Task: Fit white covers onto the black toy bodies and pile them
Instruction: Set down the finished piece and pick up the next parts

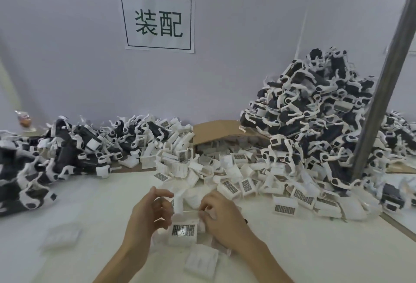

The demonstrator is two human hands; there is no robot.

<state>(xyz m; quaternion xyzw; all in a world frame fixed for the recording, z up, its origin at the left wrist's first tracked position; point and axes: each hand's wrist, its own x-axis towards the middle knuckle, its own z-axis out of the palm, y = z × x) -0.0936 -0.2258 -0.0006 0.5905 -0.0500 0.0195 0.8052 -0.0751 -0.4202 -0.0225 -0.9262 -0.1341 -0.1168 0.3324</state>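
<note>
- Grey wall with a paper sign (158, 21); white desk (90, 215) below.
- Assembled toys lay in a left pile (56, 154) and a taller right pile (319, 113). Loose covers (236, 179) spilled from a cardboard box (213, 129) between them.
- One white cover (182, 232) sat between the hands, grille facing up, long axis left-right.
- Right hand (222, 213) pinched its upper right edge.
- Left hand (148, 210) was curled just beside it; too blurred to tell whether it gripped anything.

"装配" on wall sign (158, 21)

Paper sign (158, 21) w/ 2 black characters on wall, 12 o'clock. Cardboard box (216, 129) below it. Grey pole (382, 93) slanting, 3 o'clock. Small orange packet (23, 119), 9 o'clock.
</note>
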